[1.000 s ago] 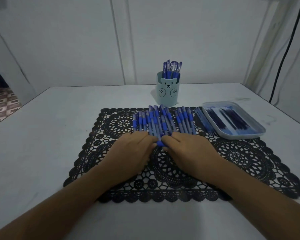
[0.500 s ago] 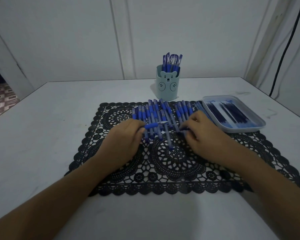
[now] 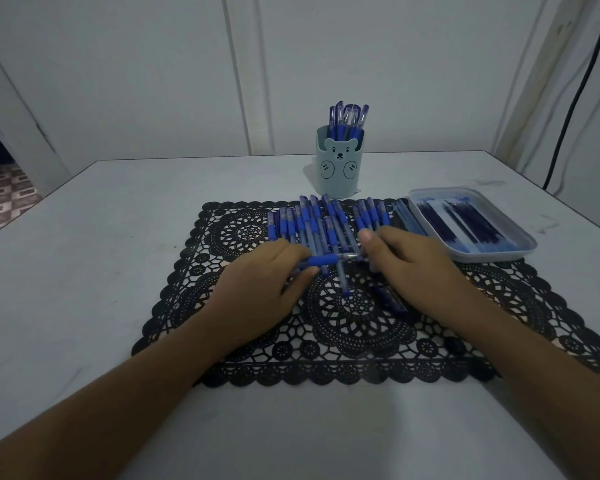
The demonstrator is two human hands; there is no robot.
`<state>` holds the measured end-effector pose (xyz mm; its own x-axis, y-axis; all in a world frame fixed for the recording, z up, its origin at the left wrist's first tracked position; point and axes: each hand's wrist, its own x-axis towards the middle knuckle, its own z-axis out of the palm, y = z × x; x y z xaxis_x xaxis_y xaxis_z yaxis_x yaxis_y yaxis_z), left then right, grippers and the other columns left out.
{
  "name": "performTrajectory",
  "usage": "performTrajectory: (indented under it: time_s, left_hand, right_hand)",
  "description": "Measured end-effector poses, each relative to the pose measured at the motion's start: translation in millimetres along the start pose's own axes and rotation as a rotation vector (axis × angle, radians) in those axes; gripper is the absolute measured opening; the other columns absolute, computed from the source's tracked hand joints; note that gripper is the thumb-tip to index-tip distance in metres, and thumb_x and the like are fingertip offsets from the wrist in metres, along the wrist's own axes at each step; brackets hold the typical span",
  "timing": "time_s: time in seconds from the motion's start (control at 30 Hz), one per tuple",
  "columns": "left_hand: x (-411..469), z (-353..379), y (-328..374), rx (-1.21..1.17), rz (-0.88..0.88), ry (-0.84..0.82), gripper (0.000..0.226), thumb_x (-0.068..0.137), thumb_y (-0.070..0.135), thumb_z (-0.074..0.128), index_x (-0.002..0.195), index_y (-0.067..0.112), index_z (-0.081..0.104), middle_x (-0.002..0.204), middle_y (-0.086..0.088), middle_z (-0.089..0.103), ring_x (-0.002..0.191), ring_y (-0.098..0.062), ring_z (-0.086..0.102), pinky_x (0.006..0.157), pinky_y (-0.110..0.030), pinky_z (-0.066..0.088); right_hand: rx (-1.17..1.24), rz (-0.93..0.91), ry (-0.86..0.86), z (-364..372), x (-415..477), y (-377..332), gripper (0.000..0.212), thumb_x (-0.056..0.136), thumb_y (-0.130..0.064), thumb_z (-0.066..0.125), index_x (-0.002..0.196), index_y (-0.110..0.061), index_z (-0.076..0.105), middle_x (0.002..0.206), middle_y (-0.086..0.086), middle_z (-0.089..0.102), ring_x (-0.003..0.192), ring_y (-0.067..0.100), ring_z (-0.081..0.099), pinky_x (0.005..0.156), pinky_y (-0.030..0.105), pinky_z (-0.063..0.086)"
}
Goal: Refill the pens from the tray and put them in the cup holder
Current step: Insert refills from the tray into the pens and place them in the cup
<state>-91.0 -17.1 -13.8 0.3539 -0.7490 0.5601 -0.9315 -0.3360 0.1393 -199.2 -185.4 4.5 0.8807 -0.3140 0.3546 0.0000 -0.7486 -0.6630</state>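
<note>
A row of several blue pens (image 3: 326, 223) lies on the black lace mat (image 3: 343, 323). My left hand (image 3: 267, 289) grips one blue pen (image 3: 323, 260) by its grip end, held sideways over the row. My right hand (image 3: 409, 265) pinches the pen's metal tip end. A pen cap (image 3: 392, 299) lies on the mat under my right hand. The light blue tray (image 3: 499, 254) with dark refills sits at the right. The bear-faced cup holder (image 3: 338, 168) with several pens stands behind the mat.
The white table (image 3: 118, 237) meets white wall panels at the back. A black cable (image 3: 575, 98) hangs down the wall at the far right. A patterned floor shows past the table's left edge.
Both hands lifted one pen from the row and turned it sideways. My right hand moved in to the pen's tip end. The view tilted down slightly.
</note>
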Motion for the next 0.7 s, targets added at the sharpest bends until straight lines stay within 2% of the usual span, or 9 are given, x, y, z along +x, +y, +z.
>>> performTrajectory:
  time_s: [0.07,0.2,0.3,0.4,0.5,0.6,0.67,0.7]
  left_hand:
    - [-0.8,-1.0,2.5,0.007,0.044,0.0,0.031,0.09,0.032,0.042,0.089,0.01,0.063,0.068,0.01,0.051,0.054,-0.005,0.045,0.052,-0.002,0.024]
    - [-2.5,-4.7,4.3,0.028,0.105,0.008,0.034,0.092,0.033,0.04,0.09,0.011,0.066,0.064,0.006,0.055,0.047,-0.007,0.046,0.04,-0.012,0.027]
    - [-3.8,-5.2,2.9,-0.012,0.088,-0.017,0.036,0.093,0.034,0.037,0.092,0.013,0.067,0.062,0.009,0.054,0.044,-0.005,0.042,0.037,-0.013,0.025]
    - [-4.4,-2.8,0.5,-0.078,0.036,-0.05,0.041,0.094,0.038,0.032,0.094,0.016,0.067,0.062,0.012,0.053,0.047,-0.006,0.046,0.038,-0.02,0.034]
    - [-3.7,-3.1,-0.8,-0.061,0.018,-0.046,0.041,0.093,0.04,0.032,0.093,0.019,0.067,0.062,0.012,0.055,0.048,-0.004,0.046,0.04,-0.015,0.031]
    - [-3.7,-3.7,0.2,-0.033,0.054,-0.025,0.036,0.093,0.036,0.036,0.094,0.016,0.067,0.065,0.01,0.059,0.048,0.0,0.042,0.04,-0.011,0.028]
    - [-4.2,-2.7,1.2,-0.034,0.068,-0.017,0.034,0.092,0.034,0.038,0.093,0.015,0.067,0.065,0.01,0.06,0.048,0.001,0.04,0.04,-0.01,0.027]
    - [-4.2,-2.5,1.3,-0.036,0.062,-0.016,0.034,0.092,0.034,0.038,0.093,0.015,0.067,0.066,0.01,0.06,0.048,0.001,0.04,0.04,-0.008,0.026]
  right_hand:
    - [0.022,0.007,-0.045,2.6,-1.6,-1.5,0.047,0.081,-0.057,0.03,0.059,-0.021,0.05,0.053,-0.005,0.049,0.048,0.003,0.043,0.051,0.017,0.035]
    - [0.115,0.001,-0.127,4.5,-0.6,-2.0,0.042,0.09,-0.04,0.043,0.052,-0.023,0.048,0.04,-0.013,0.043,0.041,0.002,0.04,0.048,0.014,0.034]
    - [0.133,-0.024,-0.146,2.7,-1.9,-2.5,0.035,0.089,-0.036,0.049,0.055,-0.026,0.049,0.044,-0.017,0.047,0.045,0.003,0.04,0.048,0.017,0.034]
    - [0.149,-0.059,-0.17,-0.4,-3.2,-6.1,0.022,0.086,-0.029,0.057,0.065,-0.028,0.051,0.051,-0.023,0.054,0.048,0.001,0.042,0.049,0.014,0.035]
    - [0.133,-0.066,-0.156,-0.8,-3.9,-7.9,0.01,0.084,-0.036,0.056,0.077,-0.03,0.053,0.061,-0.011,0.057,0.054,0.003,0.047,0.051,0.016,0.039]
    - [0.087,-0.08,-0.138,1.3,-4.4,-6.2,0.03,0.084,-0.051,0.037,0.065,-0.031,0.05,0.06,-0.005,0.054,0.056,0.016,0.05,0.059,0.031,0.044]
    - [0.039,-0.091,-0.14,0.9,-3.9,-4.9,0.03,0.088,-0.044,0.042,0.062,-0.032,0.049,0.059,-0.005,0.054,0.057,0.015,0.051,0.06,0.031,0.044]
    - [0.045,-0.094,-0.152,0.2,-3.3,-3.6,0.021,0.088,-0.038,0.049,0.068,-0.032,0.052,0.063,-0.005,0.056,0.06,0.013,0.052,0.06,0.027,0.044]
